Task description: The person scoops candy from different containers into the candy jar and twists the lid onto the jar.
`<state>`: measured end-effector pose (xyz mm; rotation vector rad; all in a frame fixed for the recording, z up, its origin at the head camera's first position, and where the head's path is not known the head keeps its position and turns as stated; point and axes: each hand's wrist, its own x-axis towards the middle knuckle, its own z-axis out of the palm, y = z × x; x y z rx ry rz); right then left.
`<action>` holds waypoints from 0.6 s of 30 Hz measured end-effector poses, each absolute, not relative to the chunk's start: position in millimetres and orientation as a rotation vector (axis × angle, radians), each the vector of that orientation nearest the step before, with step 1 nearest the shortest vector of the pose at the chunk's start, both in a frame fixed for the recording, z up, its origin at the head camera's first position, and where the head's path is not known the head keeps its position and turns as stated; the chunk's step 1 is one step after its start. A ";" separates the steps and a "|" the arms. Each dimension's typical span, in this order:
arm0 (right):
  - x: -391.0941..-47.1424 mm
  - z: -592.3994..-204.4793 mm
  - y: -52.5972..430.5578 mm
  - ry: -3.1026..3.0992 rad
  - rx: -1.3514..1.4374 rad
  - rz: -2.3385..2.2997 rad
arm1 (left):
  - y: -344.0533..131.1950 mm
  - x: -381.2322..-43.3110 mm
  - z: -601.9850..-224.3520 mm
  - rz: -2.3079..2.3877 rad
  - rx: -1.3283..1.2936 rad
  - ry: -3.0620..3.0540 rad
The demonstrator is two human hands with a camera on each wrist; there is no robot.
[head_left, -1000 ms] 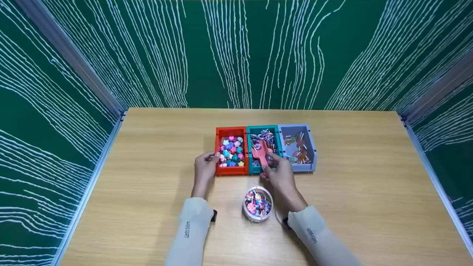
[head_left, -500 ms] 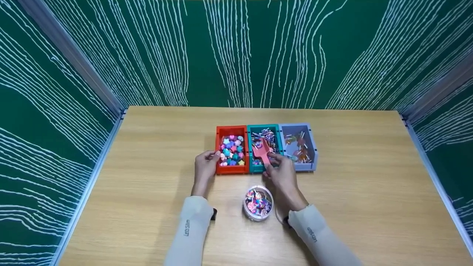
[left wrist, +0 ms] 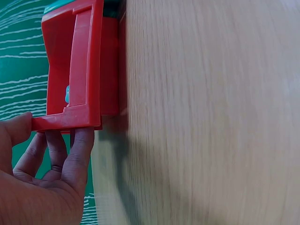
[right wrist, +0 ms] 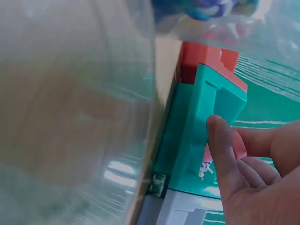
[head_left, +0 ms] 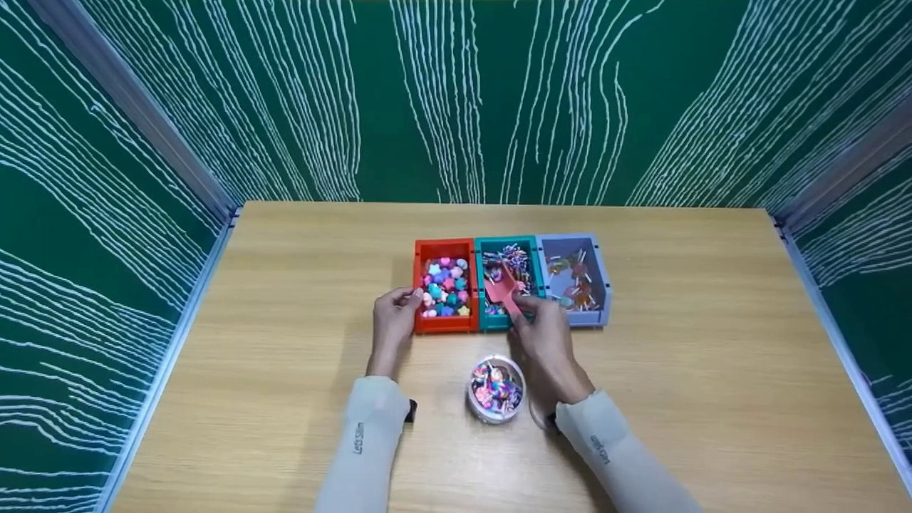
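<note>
My right hand [head_left: 547, 335] pinches the handle of a pink scoop [head_left: 503, 288], whose blade is down in the teal bin [head_left: 495, 325] among small striped lollipop-like pieces [head_left: 514, 258]. The right wrist view shows that hand [right wrist: 255, 173] at the teal bin's near wall, the scoop mostly hidden behind the fingers. My left hand [head_left: 394, 324] grips the left side wall of the red bin [head_left: 445, 324]. In the left wrist view its thumb is at the rim and its fingers lie against the outer side. Star-shaped and round colourful beads [head_left: 447, 286] lie in the red bin.
A lilac bin [head_left: 604, 288] joins the teal one on the right, with translucent stick-like candies [head_left: 581, 292] inside. Nearer the person, between the forearms, stands a clear round tub [head_left: 496, 419] holding lollipop-like pieces. Green walls [head_left: 427, 107] with white lines enclose the wooden table [head_left: 299, 285].
The pink scoop has shifted and tilted slightly within the teal bin, moved by my right hand. My left hand keeps its hold on the red bin.
</note>
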<state>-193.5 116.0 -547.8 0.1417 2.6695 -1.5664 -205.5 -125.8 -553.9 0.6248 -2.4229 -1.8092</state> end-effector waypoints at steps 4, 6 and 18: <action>-193.6 -546.1 115.4 2.577 0.233 -1.646 | -126.2 -205.4 -554.2 -1.804 0.615 -2.438; -194.8 -545.2 115.5 2.512 0.287 -1.702 | -126.3 -205.7 -553.8 -1.808 0.621 -2.443; -201.4 -545.5 121.8 2.303 0.368 -1.864 | -127.1 -206.8 -553.4 -1.802 0.615 -2.422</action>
